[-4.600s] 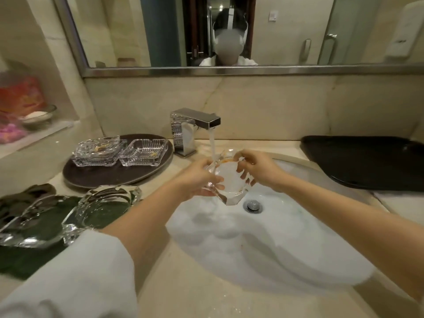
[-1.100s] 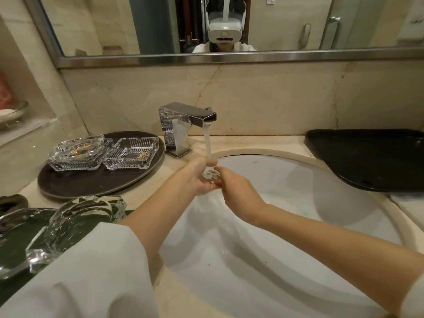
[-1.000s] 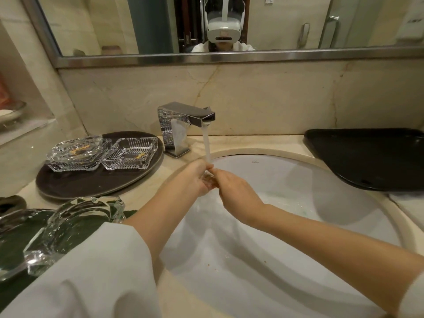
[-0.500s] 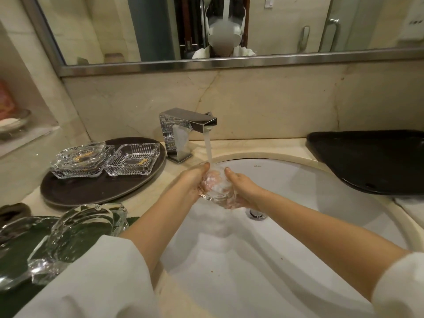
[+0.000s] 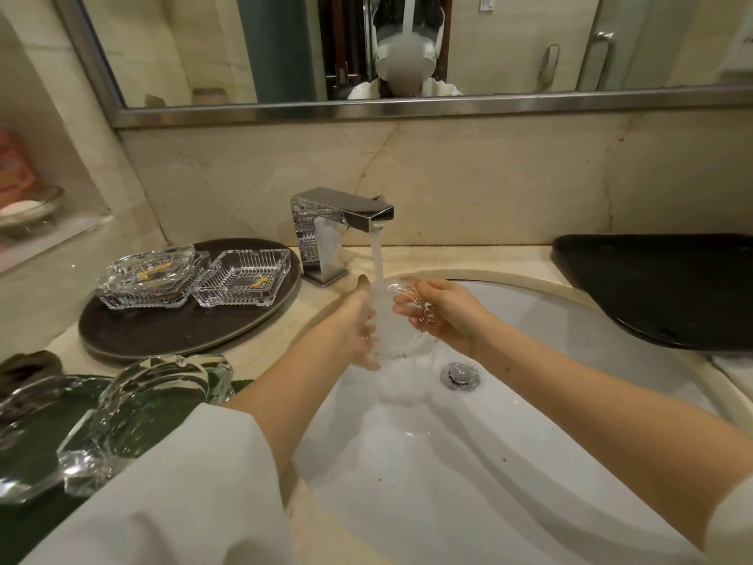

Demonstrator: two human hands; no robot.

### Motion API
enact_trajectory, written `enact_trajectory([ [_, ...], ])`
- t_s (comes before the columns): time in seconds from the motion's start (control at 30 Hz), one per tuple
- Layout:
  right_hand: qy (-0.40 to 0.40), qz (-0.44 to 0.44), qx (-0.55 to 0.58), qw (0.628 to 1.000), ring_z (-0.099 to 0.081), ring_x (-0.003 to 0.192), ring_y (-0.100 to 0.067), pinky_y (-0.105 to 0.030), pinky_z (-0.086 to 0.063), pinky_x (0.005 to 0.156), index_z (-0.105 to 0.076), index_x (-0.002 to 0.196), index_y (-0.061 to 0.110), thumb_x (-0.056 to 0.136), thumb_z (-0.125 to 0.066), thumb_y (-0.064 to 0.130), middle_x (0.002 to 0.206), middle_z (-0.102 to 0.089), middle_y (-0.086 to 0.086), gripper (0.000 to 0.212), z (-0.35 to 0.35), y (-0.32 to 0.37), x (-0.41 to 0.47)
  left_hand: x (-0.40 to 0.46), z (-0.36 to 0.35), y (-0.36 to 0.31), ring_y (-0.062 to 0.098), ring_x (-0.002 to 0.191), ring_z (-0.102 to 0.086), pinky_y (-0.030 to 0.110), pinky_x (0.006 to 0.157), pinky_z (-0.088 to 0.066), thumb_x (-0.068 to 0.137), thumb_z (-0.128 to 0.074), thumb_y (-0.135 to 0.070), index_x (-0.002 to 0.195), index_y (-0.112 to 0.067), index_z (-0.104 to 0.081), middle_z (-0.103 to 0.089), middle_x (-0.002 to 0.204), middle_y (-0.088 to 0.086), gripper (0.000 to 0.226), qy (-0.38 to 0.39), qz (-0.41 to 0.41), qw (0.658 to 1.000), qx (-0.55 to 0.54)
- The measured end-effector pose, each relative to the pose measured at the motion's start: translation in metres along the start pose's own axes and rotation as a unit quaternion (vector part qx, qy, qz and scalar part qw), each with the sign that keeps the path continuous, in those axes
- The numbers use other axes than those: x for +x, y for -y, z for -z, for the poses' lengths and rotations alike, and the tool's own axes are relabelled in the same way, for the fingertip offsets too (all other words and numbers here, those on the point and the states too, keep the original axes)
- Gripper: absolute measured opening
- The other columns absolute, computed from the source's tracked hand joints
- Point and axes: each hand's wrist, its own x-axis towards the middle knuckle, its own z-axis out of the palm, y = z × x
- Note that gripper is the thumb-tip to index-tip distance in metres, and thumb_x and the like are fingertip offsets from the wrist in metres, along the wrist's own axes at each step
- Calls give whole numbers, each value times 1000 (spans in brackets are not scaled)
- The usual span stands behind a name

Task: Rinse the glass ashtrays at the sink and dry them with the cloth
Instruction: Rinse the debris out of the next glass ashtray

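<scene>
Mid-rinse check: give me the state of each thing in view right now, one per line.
Faucet: running.
Held ashtray: under the stream, gripped by both hands.
Left hand: grip closed on its left edge.
Right hand: grip closed on its right edge.
Two ashtrays on the round tray: unwashed, residue inside.
Two ashtrays on the green cloth: set down.
Sink drain: open.

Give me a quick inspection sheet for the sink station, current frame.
Surface: marble counter, white sink with brown specks.
Job's things: ashtray under running faucet; two ashtrays on round tray; two more on green cloth.
Clutter: black tray, soap dish.
Grippers: left hand and right hand both hold the ashtray.
Cables: nothing seen.
Surroundings: mirror, marble wall.
</scene>
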Motion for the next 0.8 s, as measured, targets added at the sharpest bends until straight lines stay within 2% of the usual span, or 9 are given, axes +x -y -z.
enact_trajectory([
  [0.07,15,34,-67,997,-66,66,-9,-16,-45,55,-55,116,3,99,-37,6,83,-64,-8,25,0,0,-2,4,3,0,34,125,-38,61,101,-30,84,-26,-74,139,-21,-37,-40,134,9,77,37,-5,999,-11],
  [0.13,45,69,-135,987,-65,74,-11,-13,-49,63,-57,115,1,96,-42,1,85,-65,-8,24,0,1,-5,4,7,0,43,138,-22,67,97,-31,87,-31,-69,141,-23,-35,-30,145,8,71,44,-15,997,-53],
  [0.23,86,90,-225,966,-63,79,-6,-12,-49,76,-60,116,5,90,-53,-1,88,-67,-3,28,0,3,-11,1,10,-1,42,119,-47,59,81,-49,94,-47,-43,126,-11,-50,-46,122,13,45,34,-16,992,-119],
  [0.33,86,89,-371,920,-63,88,-2,-7,-46,79,-64,116,9,83,-63,-2,104,-70,-5,34,1,-2,-18,3,11,-3,37,107,-58,51,84,-49,99,-34,-13,115,-4,-51,-52,125,21,24,16,-33,993,-115],
  [0.4,55,134,-552,821,-61,102,-8,-9,-40,84,-63,120,16,83,-67,8,116,-67,-1,38,2,-7,-21,6,12,-3,38,107,-57,48,81,-50,98,-29,-4,96,-5,-47,-49,128,25,18,-12,-51,993,-101],
  [0.47,52,159,-649,742,-58,111,-14,-17,-38,88,-56,129,23,85,-66,28,124,-63,2,45,1,-13,-24,7,11,-1,35,91,-59,45,72,-50,98,-26,-2,92,-5,-45,-53,109,24,20,-24,-60,994,-87],
  [0.57,98,131,-678,716,-49,121,-19,-31,-38,100,-41,139,25,81,-61,52,138,-51,4,67,-10,-18,-22,6,4,3,25,65,-52,40,63,-47,100,-26,-3,81,-7,-44,-56,80,16,27,-22,-61,996,-64],
  [0.67,104,125,-695,701,-47,121,-23,-32,-38,96,-35,140,17,81,-63,48,136,-49,-2,72,-26,-20,-15,6,2,6,21,62,-53,36,56,-46,99,-32,-5,74,-2,-52,-61,51,10,32,10,-47,997,-54],
  [0.8,113,169,-672,713,-48,122,-25,-28,-35,95,-35,141,16,91,-55,22,139,-48,-2,55,-30,-28,-21,12,13,4,20,60,-46,34,58,-44,98,-35,-5,81,-6,-51,-50,70,10,23,3,-47,995,-87],
])
